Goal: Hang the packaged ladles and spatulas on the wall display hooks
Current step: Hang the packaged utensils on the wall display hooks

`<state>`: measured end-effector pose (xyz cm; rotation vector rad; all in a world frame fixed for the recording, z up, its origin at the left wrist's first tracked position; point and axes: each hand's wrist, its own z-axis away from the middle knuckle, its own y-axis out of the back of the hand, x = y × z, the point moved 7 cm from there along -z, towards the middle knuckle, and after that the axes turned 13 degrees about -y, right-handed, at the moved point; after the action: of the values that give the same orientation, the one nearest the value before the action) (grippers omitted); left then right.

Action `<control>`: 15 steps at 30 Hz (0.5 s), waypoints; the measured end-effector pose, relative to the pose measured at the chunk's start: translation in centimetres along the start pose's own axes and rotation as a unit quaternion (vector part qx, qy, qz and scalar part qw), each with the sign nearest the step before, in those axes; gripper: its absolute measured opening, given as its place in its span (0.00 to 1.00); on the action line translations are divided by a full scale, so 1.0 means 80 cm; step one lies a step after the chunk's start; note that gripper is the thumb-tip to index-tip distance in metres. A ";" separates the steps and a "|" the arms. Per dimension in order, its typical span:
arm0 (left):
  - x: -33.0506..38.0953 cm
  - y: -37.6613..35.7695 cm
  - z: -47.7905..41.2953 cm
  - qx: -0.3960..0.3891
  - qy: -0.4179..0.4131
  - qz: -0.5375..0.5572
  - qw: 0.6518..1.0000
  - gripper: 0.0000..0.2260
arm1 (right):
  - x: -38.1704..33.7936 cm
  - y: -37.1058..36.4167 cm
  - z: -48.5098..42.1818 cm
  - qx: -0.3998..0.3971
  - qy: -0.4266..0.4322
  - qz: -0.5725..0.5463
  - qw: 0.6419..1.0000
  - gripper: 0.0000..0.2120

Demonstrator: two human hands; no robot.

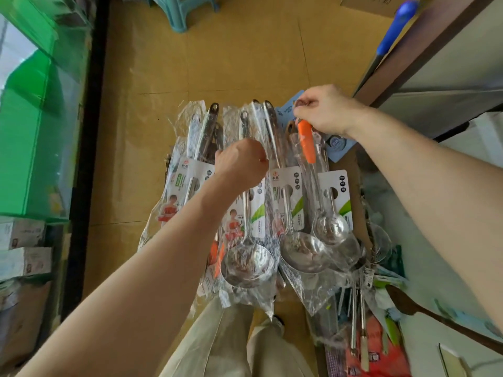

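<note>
Person is looking down on a fan of packaged ladles [272,213], steel bowls toward them and handle ends pointing away, with the tan floor [217,63] showing beyond it. Left hand [239,161] is gripping the fan at mid-handle, fingers curling round the clear plastic sleeves. Right hand [326,110] is working at the fan's far right corner, fingertips pinching at the top of a pack with an orange handle [306,140] and a blue backing card [285,110]. Can't tell which of those two it's actually pinching. Hands are well apart.

- Beyond the fan: a teal stool [177,12] is standing on the floor.
- Far right of the fan: a blue-handled tool [397,25] is leaning against a brown-edged panel.
- Left of the fan: green translucent panels [32,131].
- Near right of the fan: a jumble of loose utensils [359,322] is lying beside a red pack [375,349].
- Under the fan: beige trousers [217,344].
</note>
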<state>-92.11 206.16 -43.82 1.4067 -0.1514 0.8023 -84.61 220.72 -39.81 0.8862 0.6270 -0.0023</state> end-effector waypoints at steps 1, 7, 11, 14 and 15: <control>-0.003 0.002 0.007 -0.002 0.005 0.002 1.000 0.09 | -0.003 0.002 0.008 -0.007 0.014 -0.003 1.000 0.07; -0.017 0.026 0.048 -0.004 0.037 0.008 0.999 0.09 | -0.039 0.022 0.061 0.011 0.107 -0.002 0.994 0.09; -0.018 0.044 0.070 0.015 0.041 0.018 0.999 0.09 | -0.074 0.046 0.092 0.063 0.159 -0.022 0.985 0.08; -0.023 0.057 0.084 0.018 0.050 0.009 0.999 0.09 | -0.098 0.053 0.111 0.075 0.192 -0.039 0.978 0.07; -0.026 0.062 0.088 0.018 0.059 -0.002 0.998 0.09 | -0.105 0.051 0.117 0.073 0.199 -0.042 0.976 0.07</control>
<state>-93.95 198.64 -39.48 1.3887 -0.0444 0.8855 -85.72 214.53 -28.21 1.0109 1.0498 0.0554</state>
